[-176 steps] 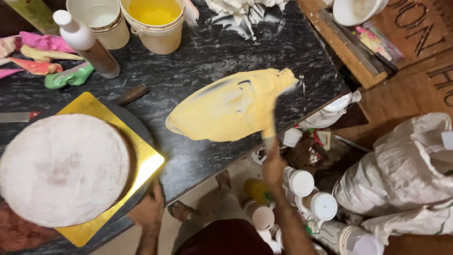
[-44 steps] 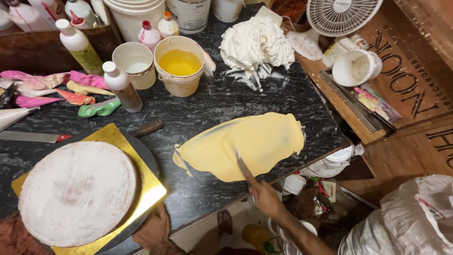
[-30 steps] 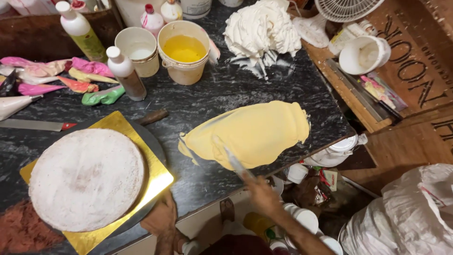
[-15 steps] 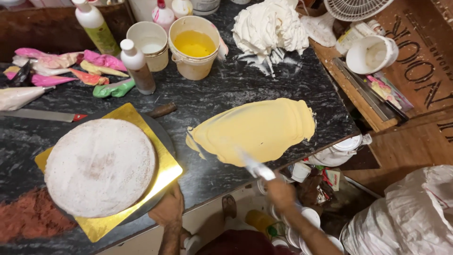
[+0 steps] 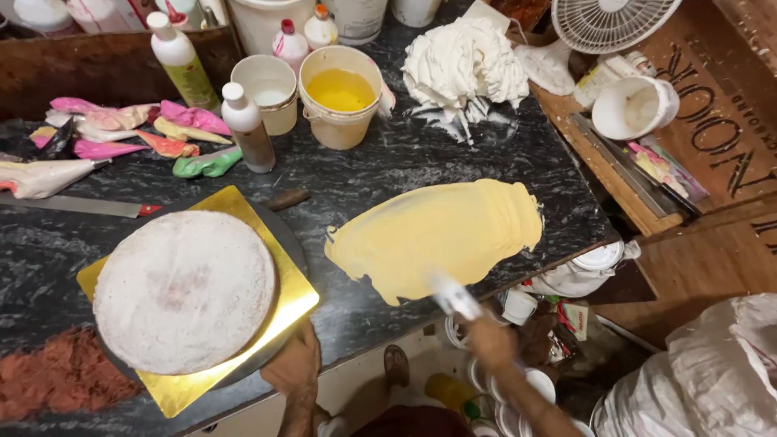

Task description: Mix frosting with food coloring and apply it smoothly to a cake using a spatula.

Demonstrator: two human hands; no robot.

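Cake [image 5: 184, 301] left of spread icing [image 5: 433, 236]

The black desk [image 5: 453, 162] looks like polished stone, glossy with grey veining. On it the pale yellow sheet of icing [image 5: 437, 235] is smooth and matt, like rolled paste. The square cake board [image 5: 283, 283] is shiny gold foil, mirror-like at its edges, and the round white cake [image 5: 184, 290] on it has a dry, powdery, slightly rough top. The yellow-filled bucket [image 5: 340, 121] is dull cream plastic. The heap of white cream [image 5: 463, 65] looks soft and ridged. The brown crumbs [image 5: 57, 380] look coarse and grainy.
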